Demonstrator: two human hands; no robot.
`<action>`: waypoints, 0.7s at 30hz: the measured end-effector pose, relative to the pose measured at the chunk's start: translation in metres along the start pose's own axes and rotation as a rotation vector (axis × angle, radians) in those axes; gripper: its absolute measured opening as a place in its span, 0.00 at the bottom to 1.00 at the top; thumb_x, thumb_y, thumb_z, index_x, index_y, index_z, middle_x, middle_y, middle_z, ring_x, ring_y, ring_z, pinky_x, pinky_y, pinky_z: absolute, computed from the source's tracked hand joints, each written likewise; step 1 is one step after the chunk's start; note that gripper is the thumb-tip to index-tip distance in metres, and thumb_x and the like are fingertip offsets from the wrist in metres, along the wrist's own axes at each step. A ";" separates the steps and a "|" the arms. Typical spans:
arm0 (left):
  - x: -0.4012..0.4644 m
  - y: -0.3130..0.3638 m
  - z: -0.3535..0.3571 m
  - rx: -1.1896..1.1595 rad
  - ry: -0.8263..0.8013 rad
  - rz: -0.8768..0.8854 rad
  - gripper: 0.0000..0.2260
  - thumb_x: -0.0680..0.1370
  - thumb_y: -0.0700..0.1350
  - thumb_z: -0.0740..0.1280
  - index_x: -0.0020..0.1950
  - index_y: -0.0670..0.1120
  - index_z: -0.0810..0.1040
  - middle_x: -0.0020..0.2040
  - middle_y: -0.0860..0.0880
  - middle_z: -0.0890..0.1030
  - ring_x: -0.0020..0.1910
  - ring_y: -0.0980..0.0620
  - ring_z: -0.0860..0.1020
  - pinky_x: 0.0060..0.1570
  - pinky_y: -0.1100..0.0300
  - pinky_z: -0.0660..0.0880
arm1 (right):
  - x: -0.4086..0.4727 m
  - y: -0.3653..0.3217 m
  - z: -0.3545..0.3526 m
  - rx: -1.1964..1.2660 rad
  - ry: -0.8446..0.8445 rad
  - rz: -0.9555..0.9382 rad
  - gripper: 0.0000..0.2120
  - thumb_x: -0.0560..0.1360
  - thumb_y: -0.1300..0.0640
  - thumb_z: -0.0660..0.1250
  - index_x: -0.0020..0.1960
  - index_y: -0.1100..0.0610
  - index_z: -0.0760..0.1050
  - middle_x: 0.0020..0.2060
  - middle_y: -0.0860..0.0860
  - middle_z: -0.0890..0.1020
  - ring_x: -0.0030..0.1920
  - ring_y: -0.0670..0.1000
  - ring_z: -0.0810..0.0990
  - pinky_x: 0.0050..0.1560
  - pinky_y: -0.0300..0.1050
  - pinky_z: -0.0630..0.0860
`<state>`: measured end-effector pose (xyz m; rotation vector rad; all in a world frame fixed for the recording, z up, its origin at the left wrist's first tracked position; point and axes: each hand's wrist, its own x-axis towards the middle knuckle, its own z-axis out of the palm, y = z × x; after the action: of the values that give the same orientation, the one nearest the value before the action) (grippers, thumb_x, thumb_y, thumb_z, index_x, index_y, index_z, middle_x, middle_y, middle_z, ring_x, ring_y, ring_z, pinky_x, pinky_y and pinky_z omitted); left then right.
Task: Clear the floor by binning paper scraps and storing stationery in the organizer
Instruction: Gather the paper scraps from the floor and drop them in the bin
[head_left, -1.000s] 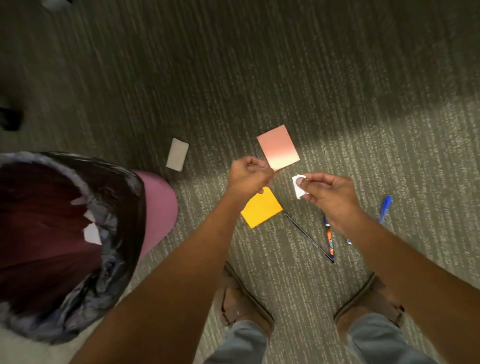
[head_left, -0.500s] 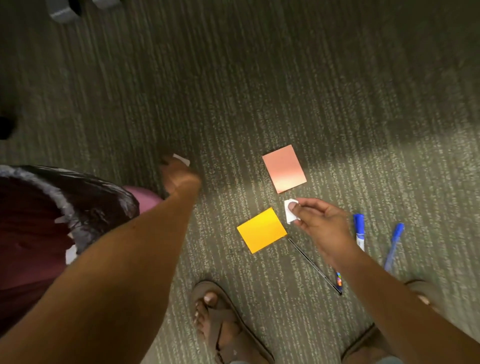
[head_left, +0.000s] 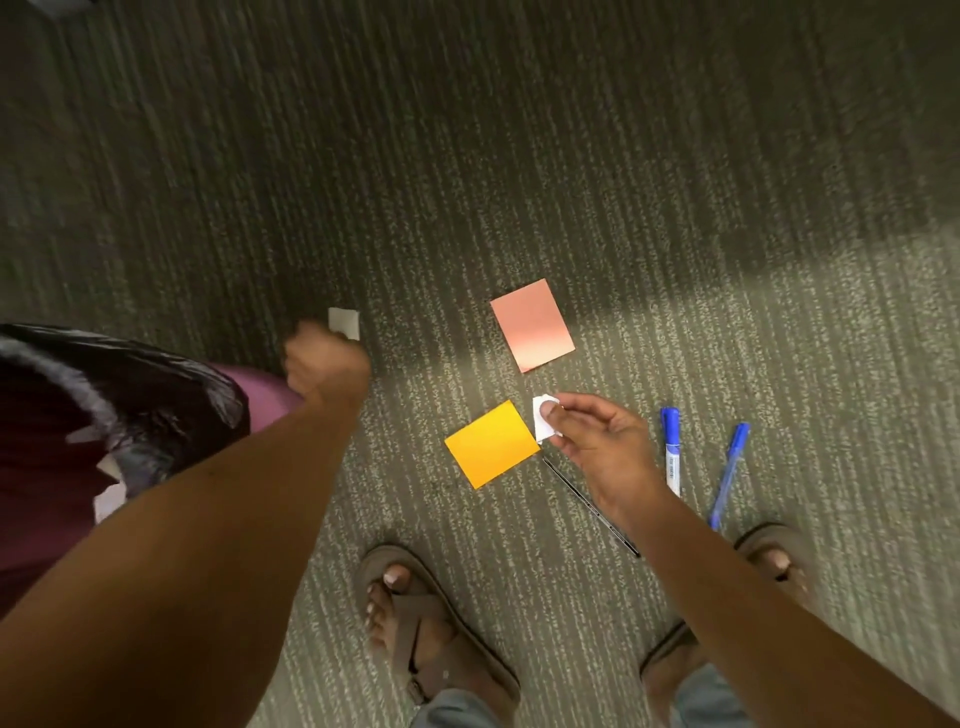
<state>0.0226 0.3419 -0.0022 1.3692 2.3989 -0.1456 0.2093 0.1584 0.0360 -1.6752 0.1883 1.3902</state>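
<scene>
Your right hand (head_left: 602, 441) pinches a white paper scrap (head_left: 543, 423); your blurred left hand (head_left: 324, 364), grip unclear, hovers beside the bin (head_left: 171, 395).

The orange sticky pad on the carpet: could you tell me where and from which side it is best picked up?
Probably by its bare left corner, coming from above. The orange sticky pad lies flat on the carpet, so a thumb and fingers pinch across its edge suits; its right corner sits close under the right hand.

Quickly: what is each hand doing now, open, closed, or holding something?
Left hand: closed and blurred, at the white scrap; a grip cannot be told.
Right hand: holding a small white paper piece.
</scene>
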 end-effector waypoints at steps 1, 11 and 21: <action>-0.009 0.004 -0.006 -0.038 -0.015 -0.012 0.14 0.77 0.42 0.65 0.59 0.37 0.75 0.59 0.35 0.78 0.59 0.36 0.76 0.58 0.45 0.74 | -0.006 -0.005 0.002 -0.001 -0.004 0.002 0.07 0.69 0.66 0.74 0.44 0.56 0.81 0.40 0.51 0.87 0.42 0.47 0.84 0.41 0.40 0.79; -0.092 0.027 -0.087 -0.653 -0.365 -0.011 0.13 0.72 0.38 0.72 0.54 0.48 0.78 0.39 0.49 0.82 0.39 0.51 0.80 0.41 0.60 0.77 | -0.082 -0.079 0.056 -0.031 -0.098 -0.007 0.09 0.67 0.65 0.75 0.45 0.56 0.83 0.44 0.53 0.87 0.44 0.48 0.84 0.42 0.39 0.80; -0.113 -0.027 -0.227 -1.111 -0.352 -0.058 0.13 0.73 0.35 0.70 0.52 0.51 0.77 0.34 0.47 0.82 0.30 0.54 0.79 0.32 0.59 0.75 | -0.175 -0.127 0.155 -0.111 -0.236 -0.023 0.07 0.70 0.70 0.72 0.45 0.60 0.81 0.35 0.51 0.86 0.32 0.44 0.81 0.35 0.34 0.79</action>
<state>-0.0089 0.2977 0.2467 0.6527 1.7048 0.7523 0.1185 0.2679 0.2612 -1.5811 -0.0430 1.5914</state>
